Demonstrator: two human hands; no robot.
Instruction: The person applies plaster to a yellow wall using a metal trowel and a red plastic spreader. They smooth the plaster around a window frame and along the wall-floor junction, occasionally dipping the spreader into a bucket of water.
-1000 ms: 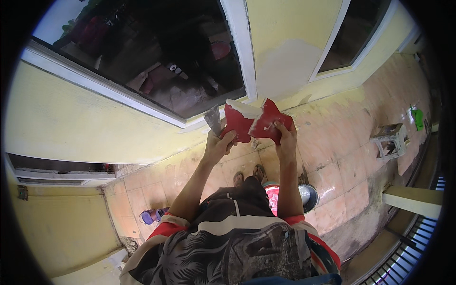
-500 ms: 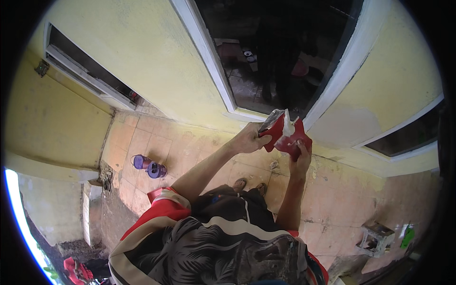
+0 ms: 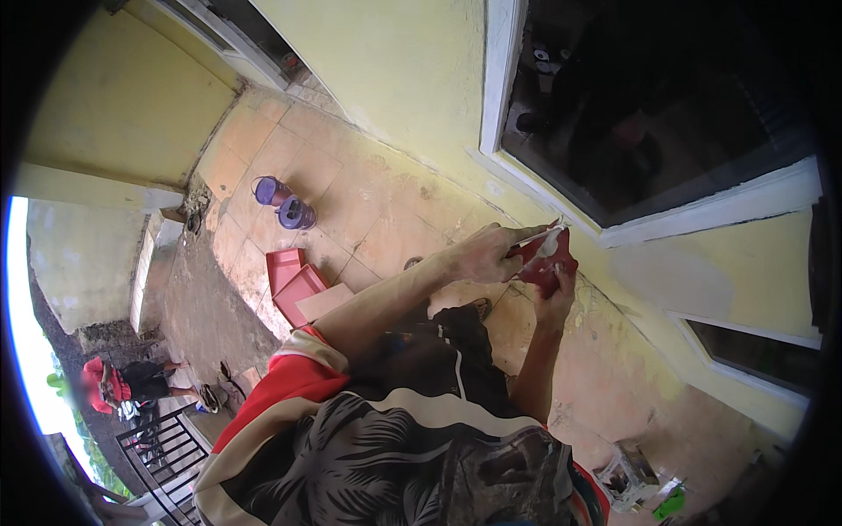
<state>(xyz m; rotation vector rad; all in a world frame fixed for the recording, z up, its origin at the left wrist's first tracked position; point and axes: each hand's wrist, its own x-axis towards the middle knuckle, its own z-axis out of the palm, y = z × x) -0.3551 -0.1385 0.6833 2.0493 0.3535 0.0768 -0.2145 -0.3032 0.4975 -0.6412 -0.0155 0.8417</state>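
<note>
My right hand (image 3: 554,302) grips a red putty spreader (image 3: 549,273), with wet white putty smeared over its upper part. Its fingers are closed round the lower part. Held against it from the left is a second red putty scraper (image 3: 530,251), partly hidden, pinched in my left hand (image 3: 488,252). The two tools meet at chest height in front of the yellow wall, under the corner of the window. Which tool carries most of the putty I cannot tell.
Two purple pails (image 3: 296,213) stand on the tiled floor at left, near red trays (image 3: 300,294). A dark window in a white frame (image 3: 631,230) is ahead. A dirty stool (image 3: 627,478) stands at lower right. Another person (image 3: 132,381) is outside, beside a black railing (image 3: 162,451).
My view has swung, so the window sits farther right and the trays and railing show. The left tool has turned and drawn closer over the right one.
</note>
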